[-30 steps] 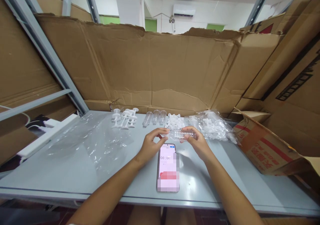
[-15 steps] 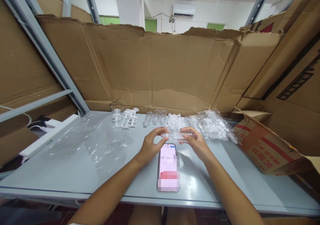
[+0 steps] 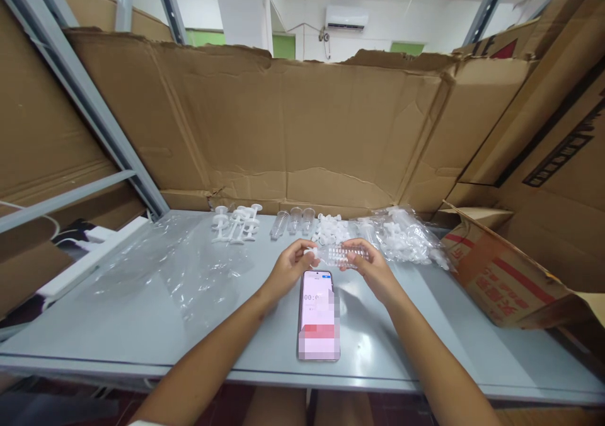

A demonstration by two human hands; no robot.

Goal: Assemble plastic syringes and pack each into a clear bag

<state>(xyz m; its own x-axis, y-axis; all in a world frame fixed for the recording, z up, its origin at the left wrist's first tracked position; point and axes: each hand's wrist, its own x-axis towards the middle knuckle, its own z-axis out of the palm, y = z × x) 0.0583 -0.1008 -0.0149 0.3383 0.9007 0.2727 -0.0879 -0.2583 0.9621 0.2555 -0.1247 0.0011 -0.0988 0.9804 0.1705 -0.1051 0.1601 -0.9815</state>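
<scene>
Grey table (image 3: 118,325). Phone (image 3: 319,316) lies face up near the front edge, clear film (image 3: 179,268) at left. Rear row, left to right: plungers (image 3: 236,224), tubes (image 3: 293,221), caps (image 3: 331,229), bag (image 3: 406,237). Box (image 3: 501,275) at right.

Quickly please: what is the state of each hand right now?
Left hand: closed on the left end of the clear plastic tube.
Right hand: closed on its right end.

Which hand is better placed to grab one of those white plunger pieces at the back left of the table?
Left, probably. The left hand pinches only the end of the clear ribbed tube and sits nearer the white plunger pieces; the right hand grips the tube's body farther away.
</scene>
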